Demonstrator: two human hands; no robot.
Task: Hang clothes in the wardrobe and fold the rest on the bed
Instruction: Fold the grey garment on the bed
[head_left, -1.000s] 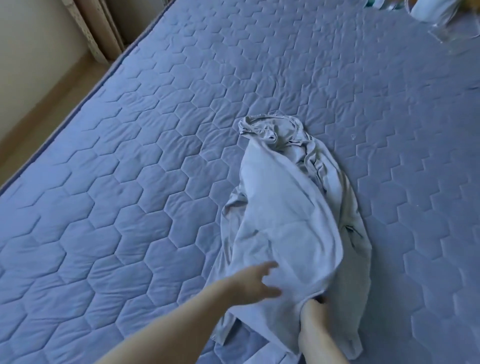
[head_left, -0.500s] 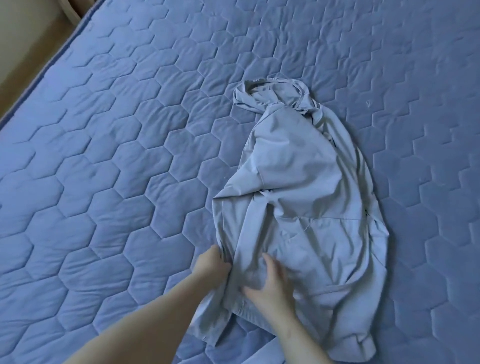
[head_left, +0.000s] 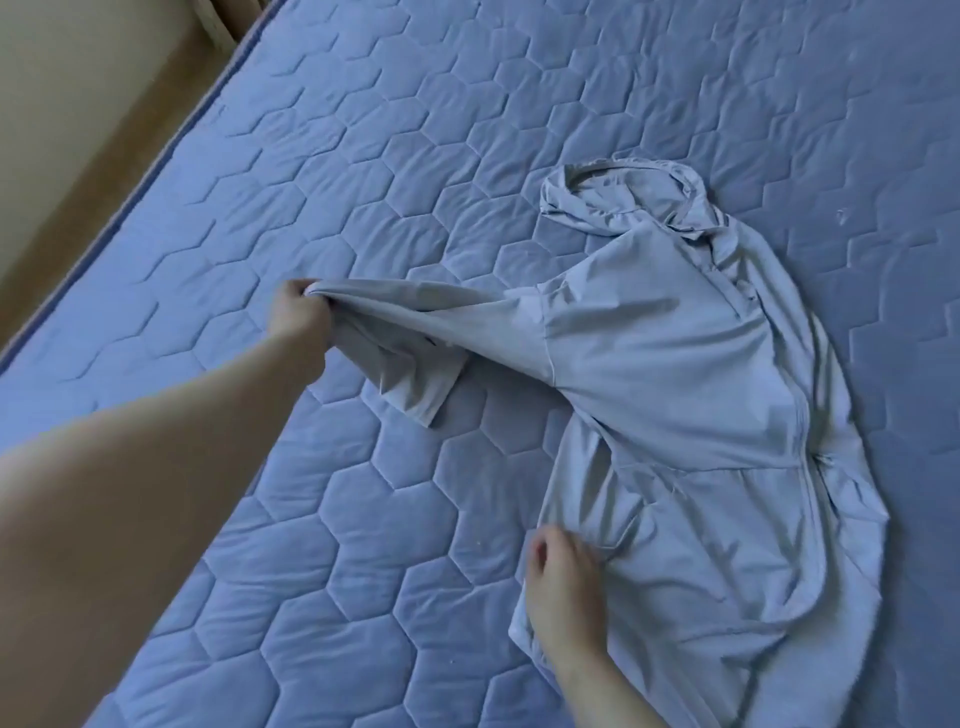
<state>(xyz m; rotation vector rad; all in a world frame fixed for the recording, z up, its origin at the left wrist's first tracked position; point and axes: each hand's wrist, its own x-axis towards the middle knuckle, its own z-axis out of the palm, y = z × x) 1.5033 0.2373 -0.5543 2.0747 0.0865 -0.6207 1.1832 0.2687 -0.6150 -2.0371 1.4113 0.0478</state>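
Note:
A light grey hooded jacket (head_left: 691, 395) lies on the blue quilted mattress (head_left: 322, 519), hood toward the far side. My left hand (head_left: 298, 314) grips its left sleeve (head_left: 415, 332) near the cuff and holds it stretched out to the left, slightly above the mattress. My right hand (head_left: 563, 597) rests on the jacket's lower left hem, fingers curled onto the fabric edge. The jacket's right side is bunched and partly tucked under itself.
The mattress edge (head_left: 171, 145) runs diagonally at the upper left, with a wooden floor strip (head_left: 88, 192) and a pale wall beyond it. Bare mattress lies left of and in front of the jacket.
My left hand took the sleeve from the jacket's lower left and pulled it out to the left. My right hand slid to the hem's left edge. The view shifted right.

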